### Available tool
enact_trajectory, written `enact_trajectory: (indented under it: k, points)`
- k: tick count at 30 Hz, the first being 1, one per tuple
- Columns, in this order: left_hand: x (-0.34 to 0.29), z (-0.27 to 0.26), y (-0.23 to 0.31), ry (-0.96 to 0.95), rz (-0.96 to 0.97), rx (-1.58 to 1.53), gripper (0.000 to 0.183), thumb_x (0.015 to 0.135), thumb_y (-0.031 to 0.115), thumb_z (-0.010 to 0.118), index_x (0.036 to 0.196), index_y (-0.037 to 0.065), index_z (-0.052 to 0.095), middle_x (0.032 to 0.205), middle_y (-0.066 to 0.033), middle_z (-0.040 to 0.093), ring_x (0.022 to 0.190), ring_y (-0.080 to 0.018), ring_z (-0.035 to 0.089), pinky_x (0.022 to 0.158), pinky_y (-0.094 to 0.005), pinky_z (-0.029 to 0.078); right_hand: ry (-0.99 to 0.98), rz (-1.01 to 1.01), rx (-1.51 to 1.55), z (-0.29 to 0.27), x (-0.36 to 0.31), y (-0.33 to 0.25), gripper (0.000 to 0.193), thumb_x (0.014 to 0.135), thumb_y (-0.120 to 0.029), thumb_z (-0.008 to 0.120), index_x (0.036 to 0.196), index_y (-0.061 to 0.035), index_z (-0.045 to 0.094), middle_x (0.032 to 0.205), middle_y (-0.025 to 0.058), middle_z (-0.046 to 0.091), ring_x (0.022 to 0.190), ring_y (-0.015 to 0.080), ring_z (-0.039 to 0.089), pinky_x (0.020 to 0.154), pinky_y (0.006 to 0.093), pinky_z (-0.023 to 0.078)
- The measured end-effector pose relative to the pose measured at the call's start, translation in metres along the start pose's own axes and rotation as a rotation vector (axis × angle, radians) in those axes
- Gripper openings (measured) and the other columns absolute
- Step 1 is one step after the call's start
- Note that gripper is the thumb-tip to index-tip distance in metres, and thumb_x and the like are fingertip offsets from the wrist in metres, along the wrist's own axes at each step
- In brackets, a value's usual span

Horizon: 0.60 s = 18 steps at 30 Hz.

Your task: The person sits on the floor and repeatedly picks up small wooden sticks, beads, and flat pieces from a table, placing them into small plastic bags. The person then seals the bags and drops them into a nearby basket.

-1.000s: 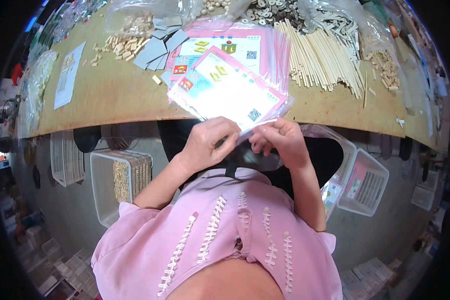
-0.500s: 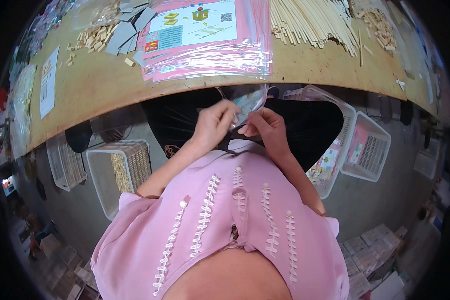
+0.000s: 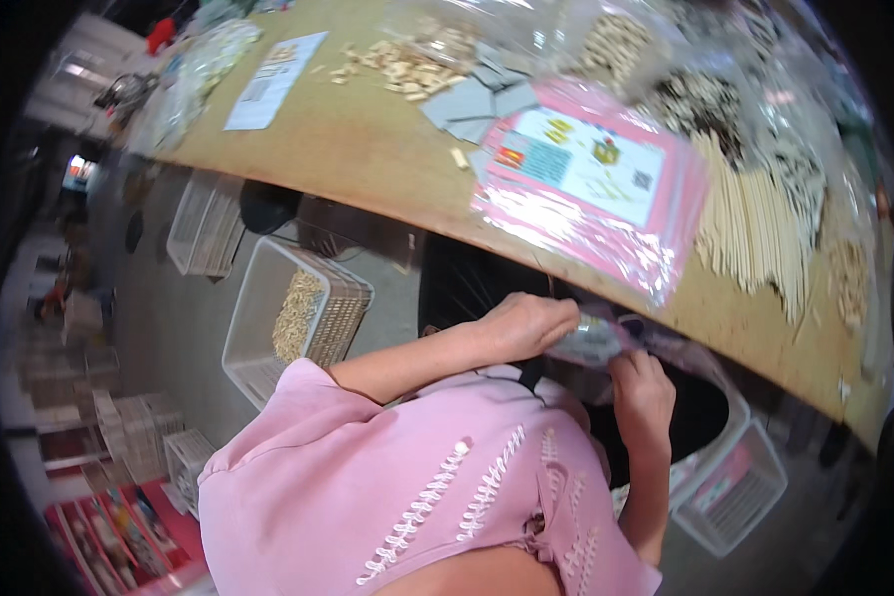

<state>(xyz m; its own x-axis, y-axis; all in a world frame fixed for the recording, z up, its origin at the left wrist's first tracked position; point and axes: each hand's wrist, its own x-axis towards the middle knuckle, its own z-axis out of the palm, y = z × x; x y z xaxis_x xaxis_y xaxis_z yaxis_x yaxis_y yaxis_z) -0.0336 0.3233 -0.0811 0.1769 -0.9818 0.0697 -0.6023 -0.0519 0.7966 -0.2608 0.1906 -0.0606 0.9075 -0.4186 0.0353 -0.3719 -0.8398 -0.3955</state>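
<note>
Over my lap, just below the table's front edge, I hold a clear plastic bag (image 3: 588,343) between both hands. My left hand (image 3: 531,326) is closed on its left side, and my right hand (image 3: 644,390) pinches its right side. Something pale shows through the plastic, but it is blurred and I cannot make out what it is. Beyond my hands, a stack of pink packets in clear bags (image 3: 566,214) lies at the table edge, the top one bearing a printed picture sheet (image 3: 588,159).
On the wooden table (image 3: 368,149) lie grey cards (image 3: 462,109), small wood blocks (image 3: 422,72), a bundle of thin sticks (image 3: 755,233) and a paper sheet (image 3: 276,81). Plastic crates stand below: one with wooden pieces (image 3: 240,343), another (image 3: 740,502) at right.
The whole view has turned and shifted, so the table slants down to the right. My hands are slightly farther apart, still with the plastic bag between them.
</note>
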Motion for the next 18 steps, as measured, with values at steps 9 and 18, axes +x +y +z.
enact_trajectory:
  k: [9,18]
  points:
    - [0.015,-0.143,-0.036,0.282,-0.021,0.051,0.014,0.102,0.014,0.065,0.11,0.005,0.072,0.092,-0.0104,0.075,0.083,-0.021,0.072,0.075,-0.0358,0.057,0.138,-0.18,0.212,0.015,0.014,-0.014,0.013,0.081,-0.001,0.07,0.093,-0.0029,0.072,0.103,0.0151,0.07,0.109,0.0385,0.067,0.091,0.0481,0.055]
    - [0.084,-0.292,-0.187,0.831,-0.551,0.663,0.057,0.088,0.057,0.073,0.107,0.004,0.067,0.094,-0.0171,0.071,0.089,-0.0325,0.07,0.078,-0.0436,0.054,0.165,-0.133,0.176,0.025,0.011,-0.029,0.012,0.083,-0.001,0.072,0.094,-0.0035,0.071,0.097,0.0124,0.068,0.103,0.0385,0.066,0.089,0.0485,0.054]
